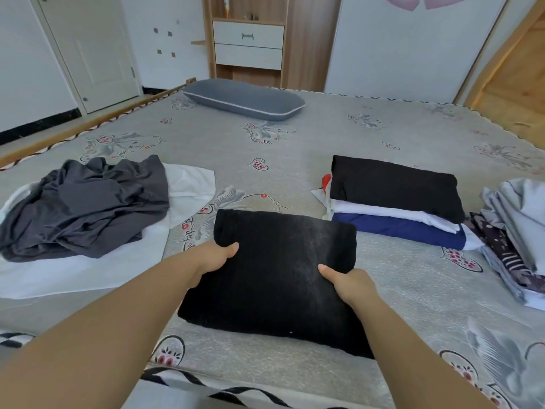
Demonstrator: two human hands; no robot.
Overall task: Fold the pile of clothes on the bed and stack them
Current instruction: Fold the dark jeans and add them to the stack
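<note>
Head view looks down over a bed point(295, 149) with a grey flowery cover, and right in the middle near the front edge there's a folded black garment point(274, 276) lying flat. The person has both hands on it: the left hand point(216, 258) grips its left edge with the thumb lying on top and the other fingers tucked under the fabric, so those can't really be seen. Same deal on the other side, the right hand point(345, 283) pinches the right edge, thumb on top pointing inward, fingers hidden underneath. Off to the right and a bit further back sits a neat stack of folded clothes point(395, 208), black on top, then white, then dark blue at the bottom, with a bit of red poking out at its left end. Further right, at the frame edge, is another heap of grey and patterned fabric point(516, 237). On the left side there's an unfolded dark grey garment point(85, 208) crumpled on top of a spread-out white cloth point(188, 184). Way at the back lies a grey pillow point(243, 98), with a wooden drawer unit point(247, 42) behind it against the wall.
</note>
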